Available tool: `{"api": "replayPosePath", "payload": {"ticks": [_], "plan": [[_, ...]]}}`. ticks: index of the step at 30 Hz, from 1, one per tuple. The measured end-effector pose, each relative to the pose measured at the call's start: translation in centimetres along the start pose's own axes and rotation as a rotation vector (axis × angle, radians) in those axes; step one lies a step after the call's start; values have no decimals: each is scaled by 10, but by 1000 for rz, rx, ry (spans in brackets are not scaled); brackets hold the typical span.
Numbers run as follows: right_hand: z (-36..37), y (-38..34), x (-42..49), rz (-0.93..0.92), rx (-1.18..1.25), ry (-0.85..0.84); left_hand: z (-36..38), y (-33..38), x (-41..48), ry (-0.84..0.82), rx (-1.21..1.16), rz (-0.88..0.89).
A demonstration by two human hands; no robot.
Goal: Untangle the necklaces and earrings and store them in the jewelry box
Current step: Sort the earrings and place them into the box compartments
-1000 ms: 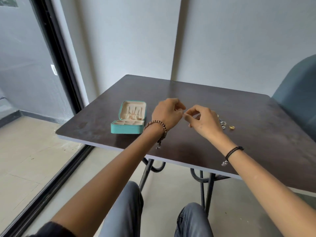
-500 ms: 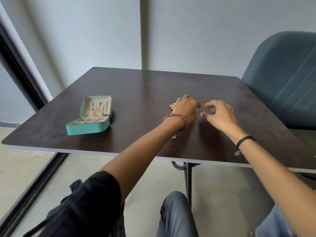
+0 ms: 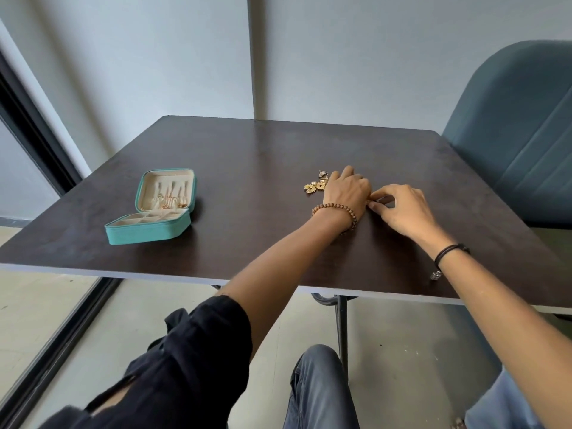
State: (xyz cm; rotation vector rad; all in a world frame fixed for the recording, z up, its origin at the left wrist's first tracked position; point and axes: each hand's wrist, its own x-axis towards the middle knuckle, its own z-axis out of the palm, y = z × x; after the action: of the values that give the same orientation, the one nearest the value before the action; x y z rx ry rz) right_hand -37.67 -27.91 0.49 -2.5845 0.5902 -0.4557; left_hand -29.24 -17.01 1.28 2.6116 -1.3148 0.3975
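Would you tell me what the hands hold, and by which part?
It cannot be told: the right hand pinches toward the left hand beside the gold jewelry, its grip hidden.

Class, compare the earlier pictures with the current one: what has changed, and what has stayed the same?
The left hand and right hand moved right, away from the jewelry box, and down to the table beside the gold jewelry. Whether either grips anything is hidden. The box stayed open, in place.

Both forearms reach toward 12 o'clock, the left angled to 1 o'clock. Left grip [image 3: 346, 193] palm down, fingers curled under. Right grip [image 3: 402, 209] just beside it at 3 o'clock, thumb and forefinger drawn together.
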Motion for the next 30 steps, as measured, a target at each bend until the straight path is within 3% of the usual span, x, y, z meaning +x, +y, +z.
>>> {"api": "replayPosePath", "payload": {"ticks": [4, 8, 15, 20, 30], "plan": [[0, -1, -2, -24, 54, 1, 6, -2, -4, -1, 11, -13], [0, 0, -3, -6, 307, 5, 7, -7, -12, 61, -42, -39], [-2, -31, -9, -163, 633, 25, -22, -30, -32, 207, -335, -138], [3, -60, -14, -231, 627, -42, -41, -55, -62, 199, -484, -236], [26, -135, -28, -329, 689, -124, -91, -115, -120, 175, -370, -265]]}}
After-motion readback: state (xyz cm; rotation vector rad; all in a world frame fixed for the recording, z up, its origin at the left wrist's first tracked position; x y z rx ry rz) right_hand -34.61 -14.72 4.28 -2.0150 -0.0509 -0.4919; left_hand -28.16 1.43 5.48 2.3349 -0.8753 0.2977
